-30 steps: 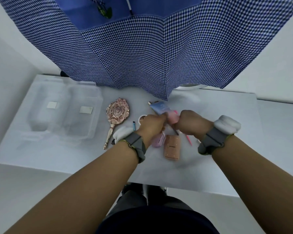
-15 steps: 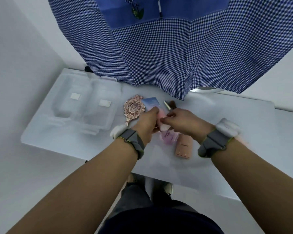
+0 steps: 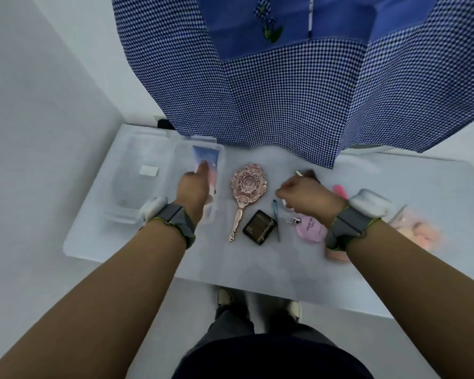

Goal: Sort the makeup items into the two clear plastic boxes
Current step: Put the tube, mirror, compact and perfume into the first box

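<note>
Two clear plastic boxes stand side by side at the table's left: the left box (image 3: 137,187) and the right box (image 3: 219,151). My left hand (image 3: 193,191) reaches into the right box and grips a blue-and-pink tube (image 3: 205,160) low inside it. My right hand (image 3: 303,196) hovers with curled fingers over a small dark item (image 3: 311,175) at the back of the table; whether it holds that item is unclear. Between the hands lie an ornate pink hand mirror (image 3: 248,184), a black compact (image 3: 260,227), a thin teal pencil (image 3: 276,216) and a pink round bottle (image 3: 309,231).
A blue gingham curtain (image 3: 298,105) hangs over the table's back edge. A pink stick (image 3: 340,190), a peach compact (image 3: 337,256) half under my right wrist, and a bag of peach puffs (image 3: 419,232) lie to the right. The white table (image 3: 257,269) ends close in front of me.
My left hand carried the tube leftward from the middle of the table into the right box. My right hand let go of it and stayed near the centre. The view shifted left.
</note>
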### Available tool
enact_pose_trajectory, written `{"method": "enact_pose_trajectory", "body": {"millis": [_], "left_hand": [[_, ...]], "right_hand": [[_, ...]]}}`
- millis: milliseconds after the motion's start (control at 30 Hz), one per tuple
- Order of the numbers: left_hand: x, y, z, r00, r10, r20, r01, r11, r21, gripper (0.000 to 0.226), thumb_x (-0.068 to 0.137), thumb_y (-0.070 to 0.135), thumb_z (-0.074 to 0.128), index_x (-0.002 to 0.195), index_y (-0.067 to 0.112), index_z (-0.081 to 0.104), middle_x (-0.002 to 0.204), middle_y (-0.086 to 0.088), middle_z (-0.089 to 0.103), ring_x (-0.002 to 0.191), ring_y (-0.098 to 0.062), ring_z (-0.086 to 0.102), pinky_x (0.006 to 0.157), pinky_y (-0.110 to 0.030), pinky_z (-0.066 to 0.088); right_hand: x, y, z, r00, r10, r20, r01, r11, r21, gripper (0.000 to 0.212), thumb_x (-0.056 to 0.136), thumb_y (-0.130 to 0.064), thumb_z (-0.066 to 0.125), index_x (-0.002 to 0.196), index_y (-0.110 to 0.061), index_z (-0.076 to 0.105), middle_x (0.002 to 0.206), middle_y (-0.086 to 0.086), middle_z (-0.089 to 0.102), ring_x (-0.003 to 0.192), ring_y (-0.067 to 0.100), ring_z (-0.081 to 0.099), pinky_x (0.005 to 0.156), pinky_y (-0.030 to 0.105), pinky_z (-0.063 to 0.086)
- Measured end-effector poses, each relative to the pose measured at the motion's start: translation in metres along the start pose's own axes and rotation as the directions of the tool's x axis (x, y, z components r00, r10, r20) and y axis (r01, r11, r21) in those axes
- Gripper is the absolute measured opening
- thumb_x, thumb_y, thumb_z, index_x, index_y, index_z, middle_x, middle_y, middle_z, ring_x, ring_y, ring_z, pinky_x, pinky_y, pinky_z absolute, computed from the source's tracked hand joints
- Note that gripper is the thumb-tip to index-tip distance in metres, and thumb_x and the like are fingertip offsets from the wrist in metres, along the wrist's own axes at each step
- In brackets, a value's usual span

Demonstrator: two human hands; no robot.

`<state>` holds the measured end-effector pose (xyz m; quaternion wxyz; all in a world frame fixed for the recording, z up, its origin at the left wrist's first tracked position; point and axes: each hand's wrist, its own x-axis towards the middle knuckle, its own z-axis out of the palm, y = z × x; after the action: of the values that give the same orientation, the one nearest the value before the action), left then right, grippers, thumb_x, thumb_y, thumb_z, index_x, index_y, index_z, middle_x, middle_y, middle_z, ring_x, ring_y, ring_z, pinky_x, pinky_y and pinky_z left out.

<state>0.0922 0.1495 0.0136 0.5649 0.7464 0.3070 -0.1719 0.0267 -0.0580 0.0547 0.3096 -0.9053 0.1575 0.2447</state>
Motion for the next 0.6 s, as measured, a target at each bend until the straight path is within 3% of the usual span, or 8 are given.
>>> {"method": "enact_pose_trajectory", "body": {"millis": [33, 100, 167, 300, 600], "left_hand": [[0.006, 0.000, -0.004, 1.000, -0.002, 0.004, 0.002, 0.999, 0.042, 0.049, 0.086, 0.053, 0.048, 0.099, 0.007, 0.060, 0.092, -0.012, 0.062, 0.069, -0.028, 0.060, 0.069, -0.029, 0.047], [0.018, -0.002, -0.009, 1.000, -0.006, 0.005, 0.005, 0.986, 0.165, 0.057, 0.087, 0.058, 0.045, 0.100, 0.005, 0.062, 0.089, -0.010, 0.064, 0.067, -0.027, 0.061, 0.066, -0.027, 0.047], [0.028, -0.005, -0.012, 1.000, -0.002, -0.002, 0.002, 0.964, 0.267, 0.064, 0.088, 0.059, 0.043, 0.110, 0.002, 0.065, 0.091, -0.012, 0.070, 0.076, -0.029, 0.066, 0.071, -0.029, 0.051], [0.047, -0.008, -0.009, 0.999, 0.027, 0.046, -0.044, 0.904, 0.425, 0.067, 0.095, 0.052, 0.042, 0.124, -0.005, 0.060, 0.125, -0.024, 0.064, 0.115, -0.037, 0.061, 0.102, -0.041, 0.048], [0.066, -0.019, 0.003, 0.993, -0.016, 0.113, -0.042, 0.868, 0.495, 0.058, 0.096, 0.044, 0.046, 0.127, -0.003, 0.058, 0.127, -0.022, 0.063, 0.114, -0.036, 0.062, 0.099, -0.038, 0.051]], "right_hand": [[0.000, -0.005, 0.002, 1.000, 0.009, 0.003, -0.009, 0.999, -0.037, 0.035, 0.092, -0.022, 0.048, 0.109, 0.002, 0.065, 0.074, 0.004, 0.055, 0.084, 0.026, 0.057, 0.089, 0.040, 0.052], [0.004, -0.002, 0.005, 0.993, -0.120, -0.008, 0.115, 0.962, -0.246, 0.035, 0.092, -0.024, 0.048, 0.108, 0.002, 0.066, 0.069, 0.001, 0.051, 0.082, 0.027, 0.057, 0.090, 0.040, 0.052], [0.010, -0.001, 0.008, 0.993, -0.118, 0.022, 0.118, 0.930, -0.347, 0.035, 0.092, -0.024, 0.048, 0.108, 0.002, 0.065, 0.071, 0.002, 0.053, 0.093, 0.034, 0.063, 0.090, 0.040, 0.053], [0.009, -0.001, 0.010, 1.000, -0.022, -0.010, 0.021, 0.990, -0.140, 0.032, 0.094, -0.005, 0.044, 0.124, 0.000, 0.054, 0.116, 0.017, 0.062, 0.117, 0.033, 0.057, 0.094, 0.038, 0.051], [0.008, 0.016, 0.016, 0.999, 0.034, 0.003, -0.034, 0.990, -0.137, 0.034, 0.097, -0.007, 0.037, 0.127, -0.001, 0.051, 0.127, 0.019, 0.057, 0.123, 0.028, 0.052, 0.096, 0.035, 0.045]]}}
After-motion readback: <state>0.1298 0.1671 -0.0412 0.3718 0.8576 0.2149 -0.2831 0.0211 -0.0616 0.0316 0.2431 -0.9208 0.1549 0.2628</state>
